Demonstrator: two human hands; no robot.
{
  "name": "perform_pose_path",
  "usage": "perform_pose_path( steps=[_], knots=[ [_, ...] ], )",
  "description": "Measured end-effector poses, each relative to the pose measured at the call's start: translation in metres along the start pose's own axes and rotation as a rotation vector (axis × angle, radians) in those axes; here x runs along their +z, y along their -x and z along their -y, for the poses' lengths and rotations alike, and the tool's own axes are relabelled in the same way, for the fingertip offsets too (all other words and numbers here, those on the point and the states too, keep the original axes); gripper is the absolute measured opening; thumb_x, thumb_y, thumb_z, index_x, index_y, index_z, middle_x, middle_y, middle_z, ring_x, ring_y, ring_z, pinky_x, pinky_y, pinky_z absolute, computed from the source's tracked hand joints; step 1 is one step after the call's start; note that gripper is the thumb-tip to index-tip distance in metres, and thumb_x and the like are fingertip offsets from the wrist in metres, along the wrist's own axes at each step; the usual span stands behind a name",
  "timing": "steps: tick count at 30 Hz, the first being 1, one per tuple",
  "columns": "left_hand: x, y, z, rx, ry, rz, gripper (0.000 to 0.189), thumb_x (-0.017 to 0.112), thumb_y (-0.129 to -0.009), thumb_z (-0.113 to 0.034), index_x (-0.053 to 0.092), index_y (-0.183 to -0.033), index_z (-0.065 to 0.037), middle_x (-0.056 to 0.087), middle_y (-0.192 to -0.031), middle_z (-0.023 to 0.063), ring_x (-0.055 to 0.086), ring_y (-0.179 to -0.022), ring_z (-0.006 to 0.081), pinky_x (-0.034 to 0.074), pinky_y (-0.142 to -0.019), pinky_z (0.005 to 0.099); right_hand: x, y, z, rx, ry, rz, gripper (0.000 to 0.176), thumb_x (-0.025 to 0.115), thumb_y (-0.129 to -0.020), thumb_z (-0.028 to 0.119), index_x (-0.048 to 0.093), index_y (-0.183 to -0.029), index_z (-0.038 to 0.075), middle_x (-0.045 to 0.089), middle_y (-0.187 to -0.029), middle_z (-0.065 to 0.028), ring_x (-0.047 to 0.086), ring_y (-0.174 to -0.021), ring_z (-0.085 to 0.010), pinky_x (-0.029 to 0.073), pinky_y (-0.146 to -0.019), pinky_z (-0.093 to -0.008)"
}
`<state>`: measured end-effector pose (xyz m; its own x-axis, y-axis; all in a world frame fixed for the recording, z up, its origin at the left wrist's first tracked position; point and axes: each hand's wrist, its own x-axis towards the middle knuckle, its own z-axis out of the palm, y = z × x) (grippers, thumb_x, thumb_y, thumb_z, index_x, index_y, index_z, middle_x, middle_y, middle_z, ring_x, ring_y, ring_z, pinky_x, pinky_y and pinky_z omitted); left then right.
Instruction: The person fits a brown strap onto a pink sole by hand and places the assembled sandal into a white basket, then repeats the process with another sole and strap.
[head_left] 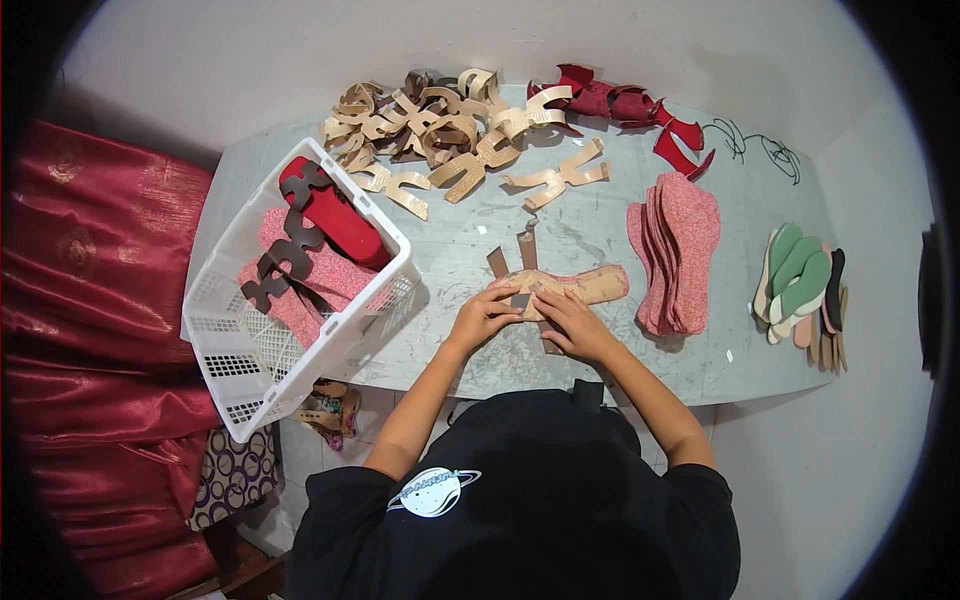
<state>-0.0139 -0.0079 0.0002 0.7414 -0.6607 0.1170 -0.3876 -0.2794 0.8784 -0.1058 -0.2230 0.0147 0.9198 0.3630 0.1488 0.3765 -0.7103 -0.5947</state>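
An insole [602, 284] lies underside up on the table in front of me, with a tan back and a pink edge. Brown strap ends [527, 243] stick out beyond its far side, and another strap end [550, 342] shows on the near side. A small dark grey patch [520, 300] sits on the sole between my hands. My left hand [484, 318] grips the left end, thumb and fingers closed at the near edge. My right hand [574, 325] presses the middle with bent fingers, its thumb low by the near strap end.
A white plastic basket [400, 255] at left holds pink insoles and red sandals with dark straps. Gold and brown straps [465, 150] are heaped at the back, red straps [620, 105] beside them. Pink insoles [680, 255] are stacked at right; green and other soles [800, 270] lie farther right.
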Motion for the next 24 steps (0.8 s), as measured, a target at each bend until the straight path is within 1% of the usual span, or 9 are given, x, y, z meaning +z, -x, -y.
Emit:
perform_pose_path(
  steps=[5,7,8,11,14,18,21,22,24],
  knots=[
    [-0.001,-0.007,-0.003,-0.070,0.054,-0.001,0.021,0.074,-0.067,-0.015,0.071,-0.086,-0.009,0.062,-0.109,0.0072,0.058,-0.101,0.0207,0.047,-0.082,0.0295,-0.005,-0.004,0.006,0.008,0.012,0.027,0.061,0.063,-0.077,0.020,0.038,-0.132,0.010,0.033,-0.138,-0.0155,0.032,-0.127,-0.0299,0.024,-0.105,-0.0466],
    [-0.002,-0.006,-0.002,-0.159,0.096,0.061,0.031,0.075,-0.066,-0.012,0.069,-0.097,-0.009,0.060,-0.113,0.0090,0.056,-0.106,0.0220,0.046,-0.085,0.0298,-0.002,-0.004,0.008,0.009,0.000,0.038,0.062,0.063,-0.076,0.019,0.038,-0.133,0.013,0.031,-0.139,-0.0167,0.031,-0.128,-0.0321,0.024,-0.105,-0.0465],
    [0.000,-0.004,-0.003,-0.165,0.096,0.059,0.031,0.075,-0.066,-0.012,0.069,-0.097,-0.009,0.060,-0.113,0.0090,0.056,-0.106,0.0220,0.046,-0.085,0.0298,-0.001,-0.004,0.009,0.012,0.027,0.056,0.062,0.063,-0.077,0.019,0.038,-0.133,0.016,0.028,-0.140,-0.0181,0.030,-0.128,-0.0344,0.024,-0.105,-0.0468],
    [-0.001,-0.006,-0.007,-0.038,-0.038,-0.030,0.052,0.077,-0.063,-0.016,0.061,-0.112,-0.008,0.059,-0.115,0.0101,0.050,-0.115,0.0247,0.039,-0.097,0.0341,0.000,-0.006,0.006,0.022,0.051,0.073,0.063,0.062,-0.077,0.017,0.037,-0.134,0.023,0.025,-0.141,-0.0202,0.027,-0.129,-0.0373,0.023,-0.105,-0.0474],
    [0.000,-0.005,-0.012,-0.060,-0.033,-0.067,0.051,0.077,-0.062,-0.019,0.062,-0.109,-0.010,0.060,-0.112,0.0092,0.052,-0.112,0.0260,0.041,-0.094,0.0340,0.004,-0.005,0.007,0.058,0.041,0.093,0.065,0.063,-0.076,0.017,0.036,-0.135,0.028,0.022,-0.142,-0.0212,0.024,-0.130,-0.0380,0.022,-0.106,-0.0480],
    [-0.001,-0.006,-0.007,0.009,-0.024,-0.035,0.048,0.076,-0.063,-0.018,0.063,-0.109,-0.010,0.062,-0.110,0.0078,0.055,-0.108,0.0233,0.043,-0.092,0.0328,0.004,-0.008,0.006,0.078,0.052,0.098,0.067,0.065,-0.075,0.017,0.036,-0.134,0.032,0.016,-0.144,-0.0215,0.017,-0.133,-0.0396,0.020,-0.106,-0.0477],
    [0.000,-0.005,-0.008,0.003,-0.021,-0.045,0.046,0.076,-0.064,-0.017,0.063,-0.108,-0.010,0.062,-0.109,0.0074,0.056,-0.106,0.0224,0.044,-0.090,0.0321,0.006,-0.010,0.004,0.093,0.068,0.145,0.066,0.065,-0.075,0.016,0.038,-0.133,0.032,0.013,-0.145,-0.0225,0.013,-0.134,-0.0402,0.017,-0.107,-0.0477],
    [0.000,-0.005,-0.010,0.002,-0.020,-0.044,0.046,0.076,-0.064,-0.017,0.063,-0.108,-0.010,0.062,-0.109,0.0074,0.056,-0.106,0.0224,0.044,-0.090,0.0321,0.007,-0.009,0.004,0.094,0.068,0.146,0.066,0.065,-0.075,0.016,0.038,-0.133,0.032,0.013,-0.145,-0.0225,0.013,-0.134,-0.0402,0.017,-0.107,-0.0477],
    [-0.001,-0.004,-0.012,-0.039,0.027,-0.035,0.044,0.076,-0.066,-0.017,0.064,-0.107,-0.009,0.063,-0.108,0.0085,0.057,-0.105,0.0224,0.040,-0.095,0.0339,0.008,-0.010,0.002,0.103,0.064,0.143,0.065,0.065,-0.075,0.017,0.040,-0.131,0.038,0.011,-0.146,-0.0210,0.013,-0.133,-0.0412,0.020,-0.106,-0.0500]
  ],
)
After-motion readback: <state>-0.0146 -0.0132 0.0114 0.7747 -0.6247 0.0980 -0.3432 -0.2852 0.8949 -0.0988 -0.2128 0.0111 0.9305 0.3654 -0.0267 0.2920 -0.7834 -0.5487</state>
